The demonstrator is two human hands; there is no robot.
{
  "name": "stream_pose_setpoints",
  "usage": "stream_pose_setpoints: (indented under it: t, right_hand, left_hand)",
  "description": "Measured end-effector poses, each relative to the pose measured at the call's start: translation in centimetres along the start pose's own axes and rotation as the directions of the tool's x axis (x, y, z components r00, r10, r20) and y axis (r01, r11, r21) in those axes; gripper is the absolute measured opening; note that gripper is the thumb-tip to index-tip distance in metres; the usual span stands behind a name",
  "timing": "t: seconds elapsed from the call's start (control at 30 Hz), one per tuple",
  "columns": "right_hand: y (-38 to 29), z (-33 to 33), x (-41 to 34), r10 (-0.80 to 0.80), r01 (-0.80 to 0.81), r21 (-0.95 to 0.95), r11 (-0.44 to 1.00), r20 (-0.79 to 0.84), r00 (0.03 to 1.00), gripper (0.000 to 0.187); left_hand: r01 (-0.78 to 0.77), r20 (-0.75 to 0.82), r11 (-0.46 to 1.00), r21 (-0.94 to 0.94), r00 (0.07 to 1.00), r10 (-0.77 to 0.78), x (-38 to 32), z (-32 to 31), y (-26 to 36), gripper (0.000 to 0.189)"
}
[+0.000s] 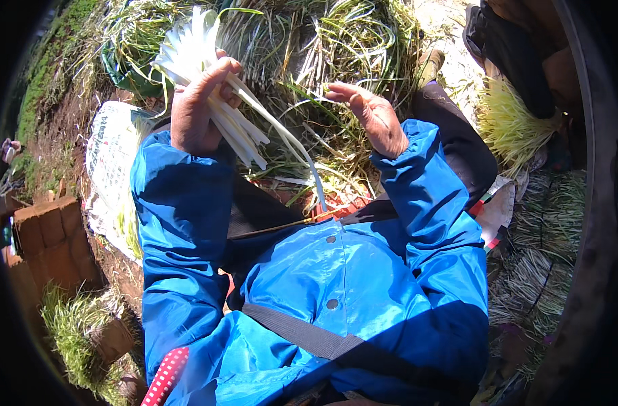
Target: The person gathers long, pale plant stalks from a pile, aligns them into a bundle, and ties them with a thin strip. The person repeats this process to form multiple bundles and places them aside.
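Observation:
My left hand [202, 106] is closed around a bunch of white, blanched leek-like stalks [189, 53]. Their brightly lit ends fan out above my fist, and the other ends poke out below it. One longer stalk [288, 134] bends down towards my lap. Apart from the bunch, my right hand [372, 122] is raised with its fingers partly spread and no stalk visible in its grip. A tiny pale bit shows at its fingertips, too small to identify. Beneath both hands lies a large heap of long green and straw-coloured leaves [288, 56].
A white woven sack [108, 152] bearing writing lies at left, near stacked bricks [52, 228]. Yellow-green shoots [509, 122] stand at right beside another person's dark-clothed leg [517, 61]. Bundled greens [532, 264] lie along the right, and cut greens [70, 330] at lower left.

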State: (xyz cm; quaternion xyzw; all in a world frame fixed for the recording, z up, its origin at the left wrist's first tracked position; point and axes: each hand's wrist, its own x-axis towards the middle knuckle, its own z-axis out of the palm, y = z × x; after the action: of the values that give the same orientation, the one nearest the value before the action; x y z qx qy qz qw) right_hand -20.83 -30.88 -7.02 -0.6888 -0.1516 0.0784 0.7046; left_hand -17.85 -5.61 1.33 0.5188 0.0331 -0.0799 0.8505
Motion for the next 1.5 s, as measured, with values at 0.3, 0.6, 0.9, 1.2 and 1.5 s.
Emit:
stream_pose_setpoints:
  t: [0.3, 0.6, 0.9, 1.2, 1.5]
  right_hand:
    - [2.0, 5.3, 4.2, 0.143, -0.375, 0.69, 0.62, 0.37, 0.918, 0.081]
    - [4.4, 3.7, 1.3, 0.434, -0.364, 0.812, 0.456, 0.154, 0.888, 0.031]
    - [4.3, 3.1, 0.1, 0.341, -0.264, 0.269, 0.926, -0.298, 0.892, 0.023]
    - [4.3, 6.7, 0.2, -0.116, 0.116, -0.1, 0.988, 0.004, 0.993, 0.024]
    - [12.7, -1.2, 13.8, -0.11, -0.168, -0.862, 0.478, -0.249, 0.962, 0.042]
  left_hand:
    - [-0.081, 0.018, 0.949, 0.304, 0.997, 0.079, 7.8, 1.3, 6.8, 0.029]
    - [0.051, 0.0, 0.968, 0.246, 0.999, -0.052, 12.2, -3.6, -1.3, 0.03]
    - [0.25, -0.055, 0.967, 0.053, 0.967, -0.247, 2.1, -0.9, -8.5, 0.027]
    - [0.191, 0.028, 0.948, -0.256, 0.981, -0.19, -0.8, -0.6, -8.1, 0.027]
    - [0.034, -0.058, 0.716, -0.697, 0.993, -0.104, 1.0, -5.2, -6.3, 0.009]
